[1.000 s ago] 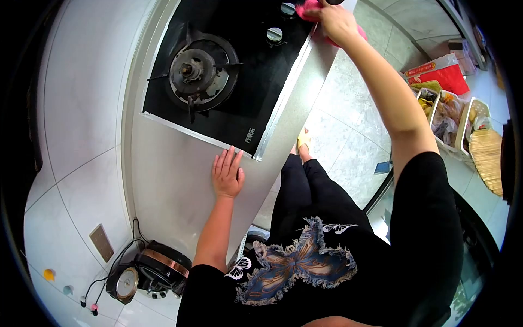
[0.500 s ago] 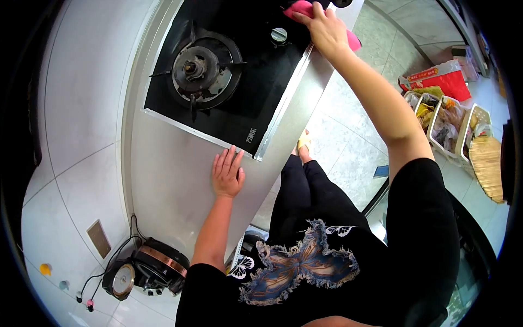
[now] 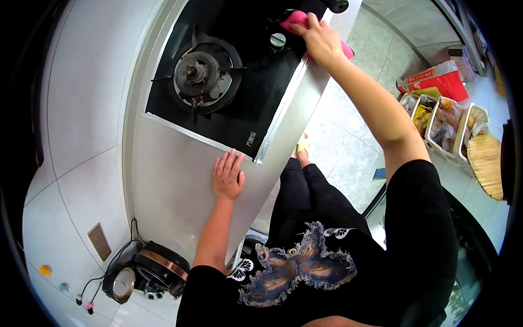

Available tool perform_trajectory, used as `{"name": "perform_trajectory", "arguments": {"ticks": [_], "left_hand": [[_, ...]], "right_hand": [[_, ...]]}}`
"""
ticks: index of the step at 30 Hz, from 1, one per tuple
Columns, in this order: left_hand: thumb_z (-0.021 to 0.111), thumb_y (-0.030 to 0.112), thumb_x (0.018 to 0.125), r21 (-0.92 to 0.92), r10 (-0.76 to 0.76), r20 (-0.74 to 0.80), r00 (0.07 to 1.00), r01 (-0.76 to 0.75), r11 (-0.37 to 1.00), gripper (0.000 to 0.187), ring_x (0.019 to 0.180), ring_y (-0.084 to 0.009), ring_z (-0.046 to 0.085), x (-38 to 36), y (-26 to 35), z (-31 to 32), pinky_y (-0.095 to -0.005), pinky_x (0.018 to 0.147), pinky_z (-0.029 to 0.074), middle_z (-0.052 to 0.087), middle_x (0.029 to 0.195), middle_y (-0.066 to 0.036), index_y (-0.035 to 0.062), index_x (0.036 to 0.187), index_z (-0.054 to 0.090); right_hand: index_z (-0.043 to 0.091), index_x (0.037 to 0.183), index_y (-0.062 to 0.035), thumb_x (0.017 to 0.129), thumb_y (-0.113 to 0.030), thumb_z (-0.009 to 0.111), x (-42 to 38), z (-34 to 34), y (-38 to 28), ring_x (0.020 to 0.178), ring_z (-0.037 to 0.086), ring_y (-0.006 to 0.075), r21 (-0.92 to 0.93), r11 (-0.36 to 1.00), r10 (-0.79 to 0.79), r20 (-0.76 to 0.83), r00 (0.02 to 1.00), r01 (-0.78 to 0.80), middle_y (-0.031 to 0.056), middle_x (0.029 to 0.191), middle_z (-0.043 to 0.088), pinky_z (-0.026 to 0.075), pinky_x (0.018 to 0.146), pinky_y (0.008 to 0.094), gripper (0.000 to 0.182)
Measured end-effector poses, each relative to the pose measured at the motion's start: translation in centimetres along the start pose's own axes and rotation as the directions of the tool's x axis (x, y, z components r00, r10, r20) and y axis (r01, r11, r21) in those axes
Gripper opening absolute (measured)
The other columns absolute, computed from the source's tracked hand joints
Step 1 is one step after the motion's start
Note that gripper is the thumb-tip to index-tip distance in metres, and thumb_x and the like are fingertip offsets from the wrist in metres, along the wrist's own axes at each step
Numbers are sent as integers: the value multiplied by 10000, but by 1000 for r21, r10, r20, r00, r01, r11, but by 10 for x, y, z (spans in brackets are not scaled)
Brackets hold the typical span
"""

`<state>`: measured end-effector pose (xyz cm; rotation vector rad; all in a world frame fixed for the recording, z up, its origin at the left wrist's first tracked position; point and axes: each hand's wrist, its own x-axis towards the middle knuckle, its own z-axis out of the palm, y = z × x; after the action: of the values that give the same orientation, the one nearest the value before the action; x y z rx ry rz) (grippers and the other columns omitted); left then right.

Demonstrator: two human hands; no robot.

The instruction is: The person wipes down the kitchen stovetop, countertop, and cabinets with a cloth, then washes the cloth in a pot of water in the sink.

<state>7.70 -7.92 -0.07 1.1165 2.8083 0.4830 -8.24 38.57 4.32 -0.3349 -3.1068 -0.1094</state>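
Two hands in my feed: right hand (image 3: 321, 43) grips the pink cloth (image 3: 295, 20) at the hob (image 3: 253, 95), fingers curled over it. Cloth sits right under those fingers, long axis running across the hob's front edge, inner end near the knob (image 3: 278, 40). Left hand (image 3: 228, 177) lies flat on the counter (image 3: 174, 163), fingers extended, well apart from the cloth

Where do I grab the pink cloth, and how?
Probably by its middle, from above, where the right hand is. The cloth looks bunched there, poking out on both sides, so fingers can press around it. The stove lies underneath, so coming from below looks hard.
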Motion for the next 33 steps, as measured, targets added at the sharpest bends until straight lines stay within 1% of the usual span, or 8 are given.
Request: {"name": "perform_trajectory", "arguments": {"ticks": [10,12,13,15,17,19,22,33], "left_hand": [[572,237,921,-12,-10,3,1000,10,1000,550,1434,-261,454,0,2,1,-492,1220,313,493,1573,-38,216,1470,568],[571,235,921,-4,-13,2,1000,13,1000,549,1438,-262,450,-1,1,2,-490,1220,312,491,1575,-40,211,1470,568],[571,235,921,-2,-13,3,1000,13,1000,549,1438,-262,450,-1,0,2,-490,1220,312,491,1575,-40,211,1470,568],[578,224,914,-3,-8,-2,1000,8,1000,556,1436,-266,451,-2,-1,2,-490,1218,314,489,1578,-43,209,1470,567],[582,218,910,-10,-13,8,1000,13,1000,561,1433,-268,453,-4,-2,2,-491,1216,316,487,1579,-44,209,1470,566],[586,211,905,-19,-16,9,1000,16,1000,566,1430,-271,455,-2,-2,3,-492,1215,317,485,1581,-46,208,1470,565],[594,200,894,-14,-18,1,1000,18,1000,581,1426,-276,459,-3,0,3,-495,1212,321,485,1580,-47,208,1474,559],[591,230,908,3,-18,8,1000,18,1000,584,1425,-256,462,-4,-8,8,-484,1212,328,482,1584,-23,235,1490,546]], "right_hand": [[577,1449,-349,898,-137,599,42,1,68,1068,658,379,294,935,263,-210,942,-196,114,1267,599,561,864,454,590],[706,1167,-103,1003,-395,608,66,-29,31,905,701,328,771,521,537,39,843,-367,179,959,710,532,764,432,349],[706,1167,-103,1003,-395,608,68,-29,23,905,701,328,772,519,536,40,843,-366,179,959,710,532,764,432,349],[754,1065,-106,968,-358,671,69,-26,14,838,701,279,854,-10,486,458,744,-520,153,902,722,533,728,431,283],[768,1144,-133,973,-305,653,51,-18,14,966,690,285,870,312,513,183,839,-381,145,1091,738,538,846,438,268],[642,1385,-170,1025,-344,538,27,58,32,1315,543,365,275,961,94,-259,961,-20,170,1468,561,454,1072,512,414],[542,1487,-366,903,-93,550,-16,29,6,1052,587,359,61,990,132,-75,988,-128,104,1332,550,555,897,446,645],[630,1395,-274,878,-127,614,-152,-10,-107,1077,599,359,387,909,-232,162,959,155,100,1288,544,570,861,437,538]]}}
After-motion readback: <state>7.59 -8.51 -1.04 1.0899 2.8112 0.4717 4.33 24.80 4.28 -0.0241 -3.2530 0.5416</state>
